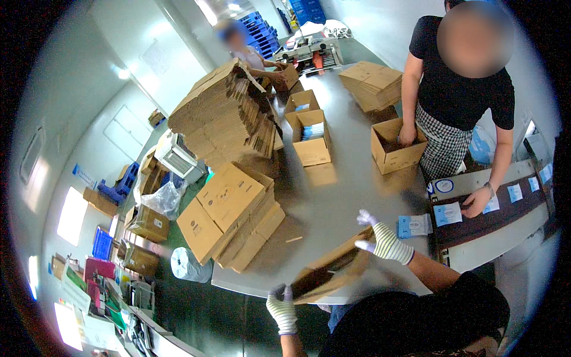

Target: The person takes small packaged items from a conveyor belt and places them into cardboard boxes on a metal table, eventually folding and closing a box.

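Observation:
A partly unfolded brown cardboard box [330,272] is at the table's near edge, between my two hands. My left hand [281,310], in a striped white glove with grey fingertips, is closed on the box's left end. At the right end is my right hand [385,243], gloved the same way. Its fingers are stretched out and apart, with the thumb against the box's edge. Left of the box lies a stack of flattened cardboard boxes [229,205]. A blue-and-white packet [414,225] lies to the right of my right hand.
A tall pile of flat boxes [220,113] stands at the far left of the metal table [351,196]. Open boxes with packets [312,140] stand mid-table. At right, a co-worker [461,89] reaches into an open box [399,156] and touches packets on a dark conveyor [505,208].

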A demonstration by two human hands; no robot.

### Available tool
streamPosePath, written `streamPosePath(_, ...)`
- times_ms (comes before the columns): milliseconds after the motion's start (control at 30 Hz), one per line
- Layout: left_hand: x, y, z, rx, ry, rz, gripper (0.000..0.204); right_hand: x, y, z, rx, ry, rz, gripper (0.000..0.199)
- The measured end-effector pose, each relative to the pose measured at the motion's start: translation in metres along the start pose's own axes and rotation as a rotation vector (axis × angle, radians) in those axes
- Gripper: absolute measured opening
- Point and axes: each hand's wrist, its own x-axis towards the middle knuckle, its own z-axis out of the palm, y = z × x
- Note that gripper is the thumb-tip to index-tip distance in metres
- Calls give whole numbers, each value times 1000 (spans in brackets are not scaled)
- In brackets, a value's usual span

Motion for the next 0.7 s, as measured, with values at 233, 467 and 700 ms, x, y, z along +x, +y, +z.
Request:
streamPosePath(233,-18,21,32,373,-55,354,34,-40,90,43,356,-144,71,103)
streamPosePath(467,-61,22,60,844,-434,620,29,-29,73,84,63,-79,427,114)
streamPosePath(700,-25,38,86,960,-704,459,48,-19,130,106,-118,-60,357,100)
